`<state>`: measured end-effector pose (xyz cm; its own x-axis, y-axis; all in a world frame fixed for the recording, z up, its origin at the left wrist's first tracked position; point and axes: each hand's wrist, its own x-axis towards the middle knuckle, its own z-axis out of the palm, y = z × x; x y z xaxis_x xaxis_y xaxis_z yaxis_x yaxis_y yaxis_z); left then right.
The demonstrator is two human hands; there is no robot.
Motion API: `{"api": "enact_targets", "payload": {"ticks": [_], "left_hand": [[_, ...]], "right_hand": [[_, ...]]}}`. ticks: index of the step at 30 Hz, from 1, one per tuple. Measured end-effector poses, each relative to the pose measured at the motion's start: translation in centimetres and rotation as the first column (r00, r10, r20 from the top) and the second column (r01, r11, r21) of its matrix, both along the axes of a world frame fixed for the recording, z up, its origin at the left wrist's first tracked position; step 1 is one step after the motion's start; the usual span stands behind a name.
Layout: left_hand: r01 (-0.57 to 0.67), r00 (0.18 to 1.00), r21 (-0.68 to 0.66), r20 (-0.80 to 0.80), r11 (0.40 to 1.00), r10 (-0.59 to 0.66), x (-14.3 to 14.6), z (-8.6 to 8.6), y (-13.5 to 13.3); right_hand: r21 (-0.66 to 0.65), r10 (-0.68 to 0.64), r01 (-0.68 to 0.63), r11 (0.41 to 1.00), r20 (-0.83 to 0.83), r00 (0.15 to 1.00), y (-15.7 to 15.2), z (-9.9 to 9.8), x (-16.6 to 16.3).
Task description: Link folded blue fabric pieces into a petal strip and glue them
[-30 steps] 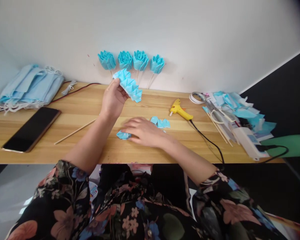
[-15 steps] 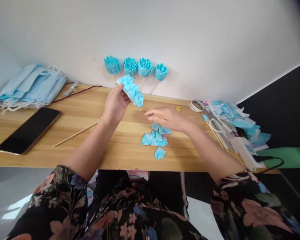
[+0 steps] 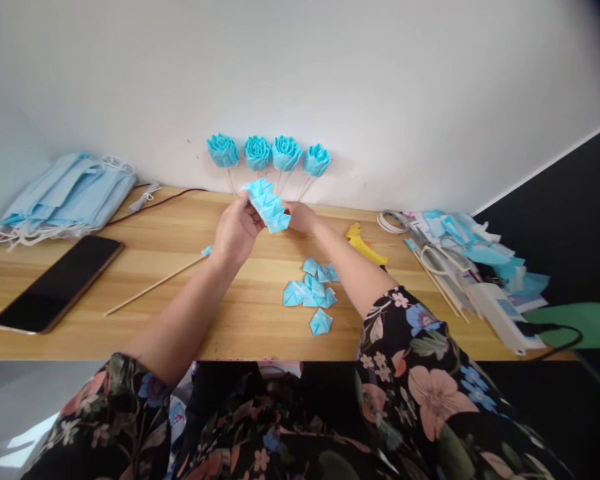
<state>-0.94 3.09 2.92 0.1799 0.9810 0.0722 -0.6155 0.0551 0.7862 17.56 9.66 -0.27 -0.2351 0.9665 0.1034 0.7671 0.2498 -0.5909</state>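
Note:
My left hand (image 3: 239, 228) is closed on a strip of folded blue petals (image 3: 269, 205), held slanting above the table. Behind the strip's lower right end is my right hand (image 3: 301, 217). Its fingers are hidden by the strip, so I cannot tell whether they grip it. Several loose folded blue petals (image 3: 314, 291) lie on the table below, with one pentagon-shaped petal (image 3: 321, 323) apart from them. A thin wooden stick with a small blue tip (image 3: 155, 285) rests left of my left forearm. Four blue flowers on sticks, such as this flower (image 3: 223, 151), lean against the wall.
At left are a stack of blue masks (image 3: 70, 193) and a black phone (image 3: 60, 283). A yellow glue gun (image 3: 364, 245) lies beyond my right forearm. Farther right are scissors (image 3: 443, 259), a tape roll (image 3: 393, 221), blue scraps (image 3: 500, 260) and a white power strip (image 3: 503, 317).
My right hand has moved left and up to the petal strip, uncovering the yellow glue gun. The left hand still holds the strip. The whole view has shifted slightly.

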Motion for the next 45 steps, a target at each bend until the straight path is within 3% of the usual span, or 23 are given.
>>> {"api": "enact_targets", "payload": {"ticks": [3, 5, 7, 9, 14, 18, 22, 27, 32, 37, 40, 45], "left_hand": [[0.022, 0.999, -0.025, -0.029, 0.999, -0.023, 0.2, 0.0, -0.3], [0.043, 0.998, -0.04, -0.049, 0.998, -0.045, 0.4, 0.0, -0.4], [0.073, 0.995, -0.044, -0.06, 0.996, -0.075, 0.5, -0.2, -0.5], [0.106, 0.992, -0.045, -0.06, 0.993, -0.108, 0.7, -0.5, -0.5], [0.158, 0.986, -0.027, -0.05, 0.987, -0.159, 1.1, -1.1, -0.7], [0.205, 0.975, 0.0, -0.083, 0.979, -0.204, 1.3, -1.4, -1.0], [0.212, 0.97, -0.024, -0.119, 0.977, -0.214, 1.3, -1.6, -1.0], [0.224, 0.966, -0.026, -0.128, 0.974, -0.226, 1.3, -1.7, -1.1], [0.261, 0.955, -0.026, -0.138, 0.965, -0.262, 1.5, -1.7, -1.5], [0.279, 0.948, -0.014, -0.154, 0.96, -0.277, 1.6, -2.2, -1.4], [0.317, 0.937, 0.034, -0.167, 0.948, -0.307, 1.4, -2.6, -1.3], [0.386, 0.906, 0.081, -0.221, 0.919, -0.361, 1.1, -3.1, -1.2]], "right_hand": [[-0.038, -0.122, 0.118, 0.992, -0.121, 0.985, -1.2, 0.4, 0.3], [-0.048, -0.172, 0.165, 0.985, -0.305, 0.937, -3.1, 1.0, 1.0], [-0.055, -0.128, 0.116, 0.992, -0.48, 0.868, -6.0, 2.1, 2.1], [-0.065, -0.12, 0.101, 0.993, -0.537, 0.835, -9.9, 3.4, 3.5], [-0.072, -0.209, 0.196, 0.978, -0.364, 0.907, -19.7, 5.7, 7.5], [-0.144, -0.171, 0.158, 0.977, -0.088, 0.981, -23.9, 5.1, 10.2], [0.027, -0.106, 0.103, 0.994, 0.164, 0.981, -24.2, 4.2, 10.3], [0.159, -0.095, 0.064, 0.985, 0.195, 0.976, -22.5, 4.4, 8.2], [0.293, -0.358, 0.266, 0.918, 0.328, 0.874, -20.7, 3.5, 10.4], [0.262, -0.437, 0.352, 0.899, 0.466, 0.769, -20.0, 1.4, 13.5], [0.278, -0.441, 0.349, 0.895, 0.444, 0.78, -20.2, 0.8, 13.3], [0.322, -0.406, 0.291, 0.901, 0.387, 0.828, -20.4, 1.6, 12.3]]}}
